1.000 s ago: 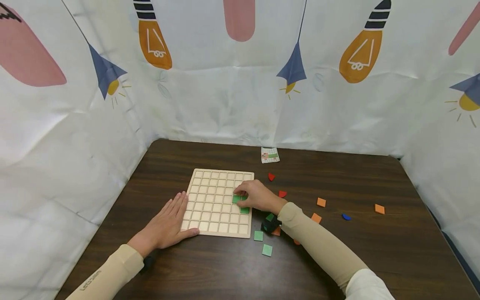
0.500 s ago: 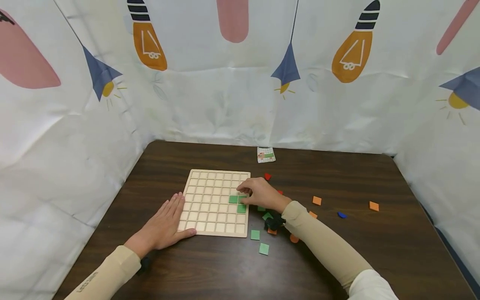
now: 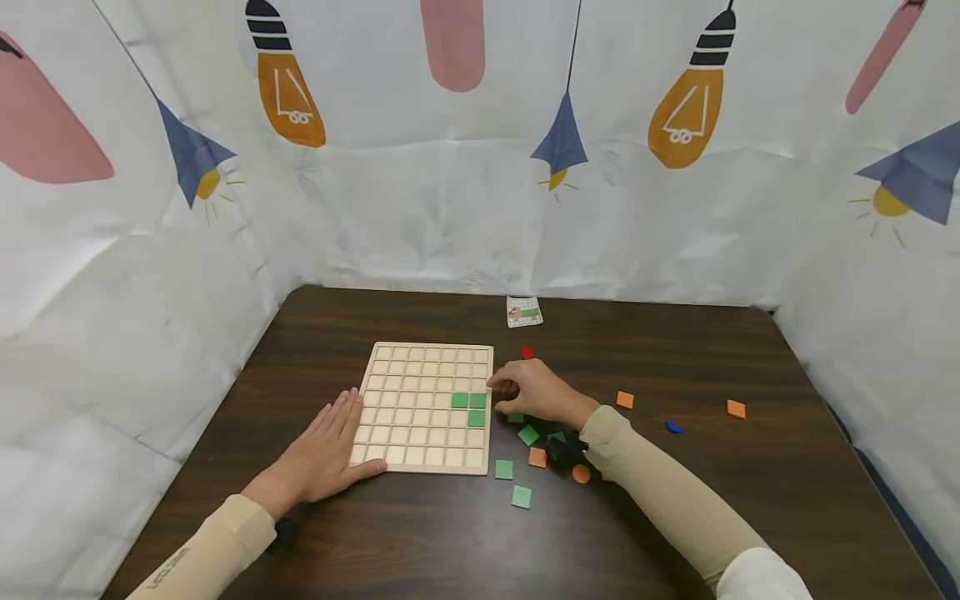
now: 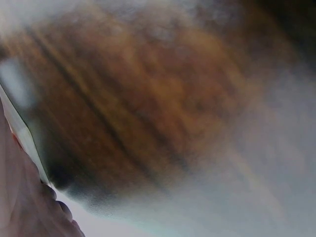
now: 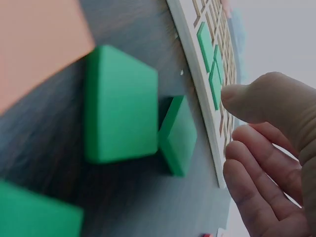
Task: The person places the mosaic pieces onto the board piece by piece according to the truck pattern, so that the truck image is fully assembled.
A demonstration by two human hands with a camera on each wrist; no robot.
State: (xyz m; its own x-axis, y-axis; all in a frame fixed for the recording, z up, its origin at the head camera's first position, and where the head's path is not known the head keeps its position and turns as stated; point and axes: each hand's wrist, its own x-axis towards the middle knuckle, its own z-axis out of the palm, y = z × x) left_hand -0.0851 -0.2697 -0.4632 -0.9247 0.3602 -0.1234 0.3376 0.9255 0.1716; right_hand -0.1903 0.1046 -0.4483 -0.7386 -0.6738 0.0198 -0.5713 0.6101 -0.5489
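Observation:
A pale wooden grid board lies on the dark table. Three green square tiles sit in cells near its right side. My left hand rests flat along the board's left edge, fingers straight and thumb on the near left corner. Just off the right edge hovers my right hand, its fingers loosely bent with a gap to the thumb and nothing between them. Below it, in the right wrist view, loose green tiles lie on the table. The left wrist view is mostly blurred wood.
Light green tiles, an orange square and an orange disc lie right of the board. Farther right are orange squares and a blue piece. A red piece and a pattern card lie at the back.
My right hand has drawn back rightward off the board, uncovering the three green tiles in their cells. My left hand stays on the board's left edge. The head view has shifted slightly.

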